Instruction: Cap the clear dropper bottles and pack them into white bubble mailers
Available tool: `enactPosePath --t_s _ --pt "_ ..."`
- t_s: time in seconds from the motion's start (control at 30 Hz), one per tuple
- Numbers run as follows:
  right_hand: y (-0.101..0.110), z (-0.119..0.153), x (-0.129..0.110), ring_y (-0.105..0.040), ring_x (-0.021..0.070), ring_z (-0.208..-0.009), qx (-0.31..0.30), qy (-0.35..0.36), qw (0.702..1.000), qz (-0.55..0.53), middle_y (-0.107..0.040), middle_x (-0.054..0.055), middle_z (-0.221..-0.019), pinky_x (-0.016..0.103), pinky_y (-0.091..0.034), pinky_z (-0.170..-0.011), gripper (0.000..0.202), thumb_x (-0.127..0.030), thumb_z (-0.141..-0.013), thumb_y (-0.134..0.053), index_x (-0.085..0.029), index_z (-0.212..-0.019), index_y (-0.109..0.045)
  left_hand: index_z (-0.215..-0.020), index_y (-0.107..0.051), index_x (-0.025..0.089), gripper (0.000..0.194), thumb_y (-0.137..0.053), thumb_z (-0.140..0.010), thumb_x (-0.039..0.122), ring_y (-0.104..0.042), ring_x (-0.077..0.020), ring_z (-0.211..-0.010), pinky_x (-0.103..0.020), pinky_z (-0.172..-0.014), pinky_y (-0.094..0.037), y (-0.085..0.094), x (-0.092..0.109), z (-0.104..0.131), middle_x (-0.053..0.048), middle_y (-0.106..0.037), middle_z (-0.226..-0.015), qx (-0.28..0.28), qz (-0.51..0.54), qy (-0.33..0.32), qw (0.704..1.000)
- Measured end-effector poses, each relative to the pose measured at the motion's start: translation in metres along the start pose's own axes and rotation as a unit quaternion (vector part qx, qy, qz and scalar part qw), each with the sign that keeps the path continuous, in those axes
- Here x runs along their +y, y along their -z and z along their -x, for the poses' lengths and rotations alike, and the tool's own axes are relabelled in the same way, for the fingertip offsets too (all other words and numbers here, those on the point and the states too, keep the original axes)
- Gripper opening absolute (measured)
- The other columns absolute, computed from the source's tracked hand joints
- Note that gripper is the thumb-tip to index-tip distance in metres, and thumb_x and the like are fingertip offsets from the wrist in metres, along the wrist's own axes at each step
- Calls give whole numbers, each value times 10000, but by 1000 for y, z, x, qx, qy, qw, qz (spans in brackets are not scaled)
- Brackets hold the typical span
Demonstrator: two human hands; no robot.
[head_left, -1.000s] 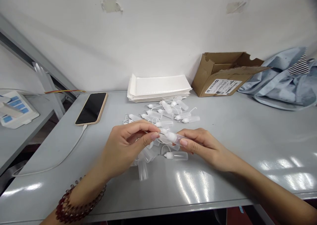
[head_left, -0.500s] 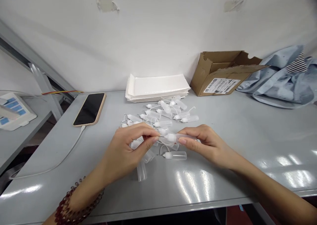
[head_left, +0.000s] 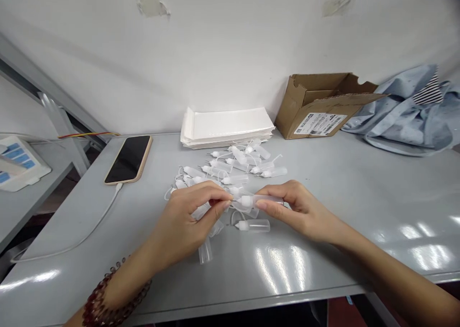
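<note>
My right hand (head_left: pixel 291 204) holds a small translucent needle-tip bottle (head_left: pixel 246 201) by its body, the bottle lying level with its white nozzle end to the left. At the thin metal needle, the thumb and forefinger of my left hand (head_left: pixel 196 209) are pinched together; whether a small cap sits between them is hidden. Under and behind both hands lie several more such bottles, many with looped white cap straps. One loose bottle (head_left: pixel 255 226) rests just in front of the held one, and another (head_left: pixel 205 251) pokes out below my left hand.
Behind the bottles, a stack of white envelopes (head_left: pixel 228 124) lies against the wall. To its right stand an open cardboard box (head_left: pixel 316 111) and a bundle of light blue cloth (head_left: pixel 406 113). A phone (head_left: pixel 128 160) with a white charging cable (head_left: pixel 95 228) lies at the left.
Both hands keep the same hold on the bottle, with only slight finger movement. The whole view has shifted a little.
</note>
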State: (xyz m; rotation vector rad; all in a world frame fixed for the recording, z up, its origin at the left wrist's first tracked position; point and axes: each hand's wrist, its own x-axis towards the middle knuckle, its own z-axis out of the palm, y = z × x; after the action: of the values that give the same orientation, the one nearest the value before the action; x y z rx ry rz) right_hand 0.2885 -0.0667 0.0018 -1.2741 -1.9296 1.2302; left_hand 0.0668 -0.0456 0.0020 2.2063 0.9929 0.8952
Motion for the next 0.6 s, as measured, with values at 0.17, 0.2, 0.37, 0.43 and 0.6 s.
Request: enactPosePath --t_s 0.17,0.2,0.37,0.43,0.6 --pt "-2 -3 2 -504 114 -636 -5 0 1000 -19 -581 11 -695 245 -366 -578 343 -415 -919 -461 -151 -835 -663 -800 -676 146 73 -627 -825 99 -613 -85 -696 -165 -650 -456 -1 0 1 4 -688 -761 16 5 3 1000" --pt "-3 -3 3 -508 115 -641 -5 1 1000 -20 -585 13 -701 246 -367 -581 343 -414 -919 -461 -150 -836 -661 -801 -674 148 73 -626 -827 100 -611 -86 -697 -166 -652 -456 -2 -1 1 4 -687 -763 17 6 2 1000" --pt "-4 -4 5 -505 115 -641 -6 5 1000 -18 -583 13 -705 247 -366 -584 341 -411 -921 -460 -145 -834 -654 -801 -663 150 76 -611 -838 109 -604 -91 -703 -178 -659 -455 -4 -5 2 2 -678 -762 13 12 2 1000" --pt "-5 -4 5 -501 114 -644 -4 6 1000 -17 -578 12 -706 246 -367 -589 344 -416 -923 -457 -147 -831 -651 -802 -661 150 80 -605 -842 110 -601 -94 -700 -183 -655 -454 -5 -6 2 0 -674 -759 10 12 1 1000" --pt "-9 -5 6 -513 118 -675 -2 3 1000 -25 -591 14 -742 247 -383 -614 339 -416 -931 -446 -153 -861 -649 -804 -659 152 85 -595 -847 116 -599 -98 -697 -191 -655 -455 -8 -7 1 -2 -671 -756 7 9 2 1000"
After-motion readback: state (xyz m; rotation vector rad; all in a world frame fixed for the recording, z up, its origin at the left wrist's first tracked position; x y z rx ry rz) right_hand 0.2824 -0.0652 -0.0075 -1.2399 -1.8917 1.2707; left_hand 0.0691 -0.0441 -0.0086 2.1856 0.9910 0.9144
